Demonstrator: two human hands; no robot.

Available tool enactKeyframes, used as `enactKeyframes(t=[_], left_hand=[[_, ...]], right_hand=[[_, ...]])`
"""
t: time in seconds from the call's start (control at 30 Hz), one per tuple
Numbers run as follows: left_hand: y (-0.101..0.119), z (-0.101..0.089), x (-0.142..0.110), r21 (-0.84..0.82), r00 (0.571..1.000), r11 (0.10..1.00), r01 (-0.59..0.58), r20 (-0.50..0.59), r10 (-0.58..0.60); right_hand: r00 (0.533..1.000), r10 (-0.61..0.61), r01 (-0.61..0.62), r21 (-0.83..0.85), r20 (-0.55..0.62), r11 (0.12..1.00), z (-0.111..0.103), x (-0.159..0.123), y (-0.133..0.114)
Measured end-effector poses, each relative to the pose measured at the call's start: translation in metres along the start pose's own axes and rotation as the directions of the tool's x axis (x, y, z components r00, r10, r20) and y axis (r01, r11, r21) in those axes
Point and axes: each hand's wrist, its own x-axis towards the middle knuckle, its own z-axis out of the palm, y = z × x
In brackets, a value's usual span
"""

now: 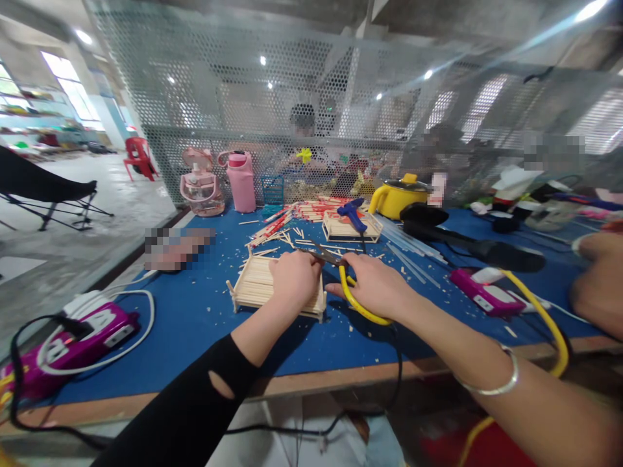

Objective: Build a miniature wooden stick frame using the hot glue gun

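Note:
My left hand is closed over the right side of a small platform of pale wooden sticks with corner posts, resting on the blue table. Its fingertips are partly hidden. My right hand grips yellow-handled scissors, whose dark blades point left and reach the fingers of my left hand. Whether a stick lies between the blades I cannot tell. Beyond my hands, a blue glue gun rests on a second stick platform. Loose sticks with red parts lie heaped at the back.
Clear glue sticks lie right of centre. Purple power strips with cables sit left and right. Pink bottles and a yellow pot stand before the perforated metal screen. Another person's arm is at the right edge.

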Motion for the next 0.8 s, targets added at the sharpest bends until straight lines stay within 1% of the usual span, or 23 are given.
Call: enactKeyframes(t=[0.37, 0.6, 0.8], left_hand=[[-0.0009, 0.0001, 0.0006, 0.018, 0.999, 0.999, -0.041, -0.009, 0.041], [-0.0005, -0.0013, 0.0017, 0.02, 0.998, 0.998, -0.061, -0.004, 0.061], [-0.0006, -0.0007, 0.0035, 0.016, 0.997, 0.997, -0.076, 0.0, 0.076]], right_hand=[[0.998, -0.056, 0.057, -0.033, 0.006, 0.998, 0.0011, 0.007, 0.0022], [0.999, -0.046, 0.047, -0.051, 0.019, 0.998, -0.0024, 0.0096, 0.0004], [0.999, -0.032, 0.032, -0.066, 0.003, 0.997, -0.0023, 0.008, 0.001]])
